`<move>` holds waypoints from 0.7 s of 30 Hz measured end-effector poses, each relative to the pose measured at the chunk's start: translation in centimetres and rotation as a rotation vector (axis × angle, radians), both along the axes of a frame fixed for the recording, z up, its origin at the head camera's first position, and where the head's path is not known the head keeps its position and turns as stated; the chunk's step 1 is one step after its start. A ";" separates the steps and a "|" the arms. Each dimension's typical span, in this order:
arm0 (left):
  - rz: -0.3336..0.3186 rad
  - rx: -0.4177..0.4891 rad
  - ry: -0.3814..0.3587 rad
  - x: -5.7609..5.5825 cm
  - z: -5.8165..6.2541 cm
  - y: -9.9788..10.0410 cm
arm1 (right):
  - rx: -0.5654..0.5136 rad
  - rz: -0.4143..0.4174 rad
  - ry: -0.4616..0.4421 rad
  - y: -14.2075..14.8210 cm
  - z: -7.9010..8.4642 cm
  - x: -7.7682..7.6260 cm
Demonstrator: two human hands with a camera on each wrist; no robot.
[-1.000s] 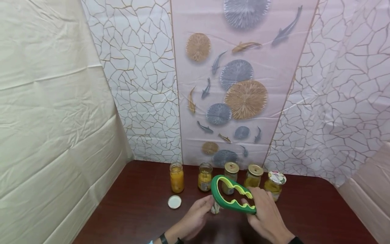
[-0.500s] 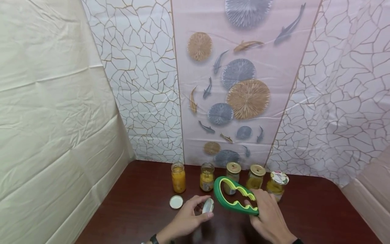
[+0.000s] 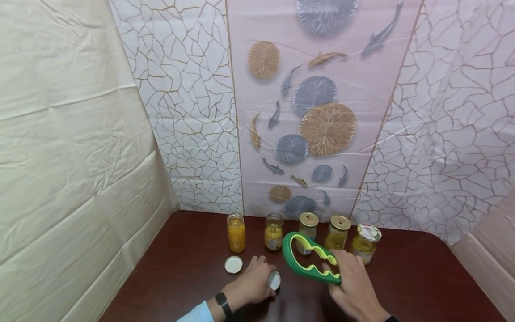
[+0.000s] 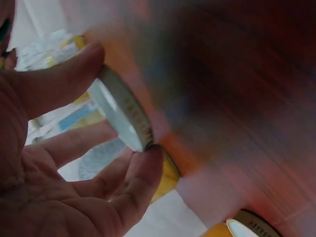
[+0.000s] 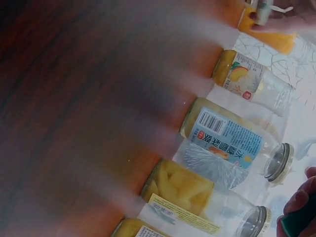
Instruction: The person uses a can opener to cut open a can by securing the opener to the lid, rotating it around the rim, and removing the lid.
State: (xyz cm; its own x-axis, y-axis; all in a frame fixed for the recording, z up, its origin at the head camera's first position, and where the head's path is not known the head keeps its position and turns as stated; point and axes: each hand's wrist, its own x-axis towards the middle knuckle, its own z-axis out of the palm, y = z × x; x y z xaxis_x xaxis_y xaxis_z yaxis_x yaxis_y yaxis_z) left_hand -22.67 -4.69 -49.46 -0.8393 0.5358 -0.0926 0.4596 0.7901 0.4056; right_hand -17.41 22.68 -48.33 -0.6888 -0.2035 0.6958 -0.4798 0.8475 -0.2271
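My left hand [image 3: 251, 281] pinches a jar lid [image 3: 275, 281] by its rim, held on edge just above the front of the table. In the left wrist view the thumb is on one side of the lid and fingertips on the other, its white inside facing the palm. My right hand [image 3: 354, 281] grips the handle end of a green jar opener [image 3: 286, 251] with a wavy yellow-green inner edge. The opener's loop overlaps a lidded jar [image 3: 308, 220] in the head view. A second lid [image 3: 233, 264] lies white side up on the table.
Two jars without lids stand at the back: a tall orange one [image 3: 236, 237] and a shorter one with yellow fruit [image 3: 274, 236]. Right of them are a gold-lidded jar [image 3: 339, 223] and a jar with a patterned lid [image 3: 369, 233]. Patterned cloth hangs behind the dark red table [image 3: 181, 250].
My left hand has drawn the lid away from the opener, moving left and lower toward the table, and has turned over. The right hand and opener have stayed nearly in place.
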 end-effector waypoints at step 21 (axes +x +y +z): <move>0.075 -0.136 0.071 -3.5 -1.0 1.5 | -0.056 -0.016 0.000 -0.7 0.3 0.1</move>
